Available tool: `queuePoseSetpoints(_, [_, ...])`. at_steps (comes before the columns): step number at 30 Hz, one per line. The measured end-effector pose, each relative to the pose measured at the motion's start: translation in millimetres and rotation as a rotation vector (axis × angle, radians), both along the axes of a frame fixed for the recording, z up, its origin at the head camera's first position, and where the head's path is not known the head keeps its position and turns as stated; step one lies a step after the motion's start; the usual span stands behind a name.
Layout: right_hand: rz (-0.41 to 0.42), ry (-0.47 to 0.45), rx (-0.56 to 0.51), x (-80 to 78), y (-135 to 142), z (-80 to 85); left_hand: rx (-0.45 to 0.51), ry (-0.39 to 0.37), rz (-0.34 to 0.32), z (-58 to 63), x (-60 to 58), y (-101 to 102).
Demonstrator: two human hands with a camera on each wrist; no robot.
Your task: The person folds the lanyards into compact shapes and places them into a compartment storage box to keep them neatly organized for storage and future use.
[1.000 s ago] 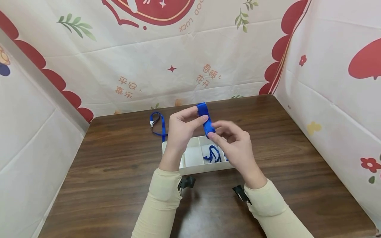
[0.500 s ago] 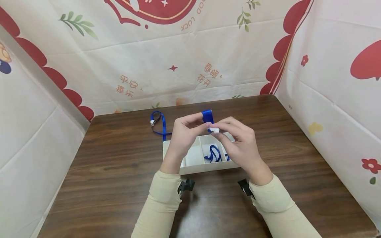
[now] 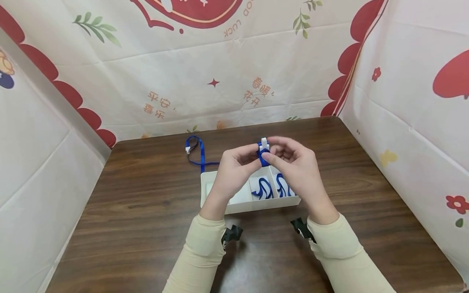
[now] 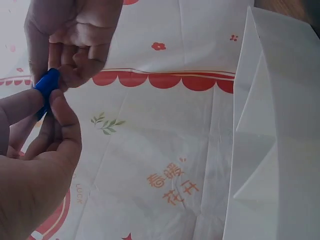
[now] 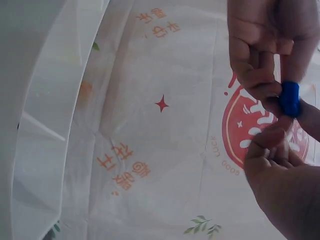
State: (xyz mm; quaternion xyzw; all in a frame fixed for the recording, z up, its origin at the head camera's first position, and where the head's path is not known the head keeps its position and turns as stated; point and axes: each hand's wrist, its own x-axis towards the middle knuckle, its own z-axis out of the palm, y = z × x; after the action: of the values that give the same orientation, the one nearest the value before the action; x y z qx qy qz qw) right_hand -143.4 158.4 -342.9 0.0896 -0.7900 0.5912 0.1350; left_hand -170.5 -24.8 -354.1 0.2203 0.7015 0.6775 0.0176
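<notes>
A blue lanyard (image 3: 264,158), wound into a small roll with a white plastic clip (image 3: 264,143) at its top, is held up above the white box. My left hand (image 3: 236,171) pinches the roll from the left between thumb and fingers. From the right, my right hand (image 3: 296,165) pinches it too, thumb over its front. Both wrist views show the blue roll (image 4: 47,90) between the fingertips of the two hands. In the right wrist view the clip is hidden and only the blue band (image 5: 289,99) shows.
Below the hands stands a white divided box (image 3: 256,206). Blue lanyards (image 3: 263,189) lie coiled in two of its right compartments. Another blue lanyard (image 3: 202,152) with a white clip lies loose on the brown table (image 3: 139,195) behind the box's left end. Printed cloth walls surround the table.
The flat blue loop between my hands has become a compact roll. The white clip has turned to point upward, and my fingers have drawn close together around it.
</notes>
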Motion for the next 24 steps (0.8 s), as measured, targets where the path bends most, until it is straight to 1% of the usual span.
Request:
queuePoseSetpoints(3, [-0.001, -0.116, 0.005, 0.6, 6, 2.3, -0.019, -0.007, -0.047, 0.3, 0.3, -1])
queuePoseSetpoints(5, [0.000, -0.164, 0.006, 0.9, 9, 3.5, -0.015, -0.015, -0.073, 0.4, 0.2, -1])
queuePoseSetpoints(7, [0.008, -0.194, -0.006, 1.0, 10, 4.1, 0.001, -0.022, -0.090, 0.9, -0.4, -1])
queuePoseSetpoints(10, [0.034, -0.210, -0.009, 0.4, 10, 3.7, 0.009, -0.029, -0.070, 1.7, -1.3, 0])
queuePoseSetpoints(14, [0.064, -0.221, 0.008, 0.2, 9, 1.9, 0.022, -0.067, -0.044, 1.5, -3.5, -4])
queuePoseSetpoints(16, [0.083, -0.225, 0.013, 0.3, 9, 0.5, 0.040, -0.090, -0.041, 1.1, -5.4, -7])
queuePoseSetpoints(19, [0.119, -0.223, 0.016, 0.5, 11, -1.9, 0.071, -0.112, -0.057, -0.5, -9.4, -10])
queuePoseSetpoints(24, [0.170, -0.227, 0.021, 0.7, 16, -4.4, 0.086, -0.138, -0.084, -4.3, -14.1, -13])
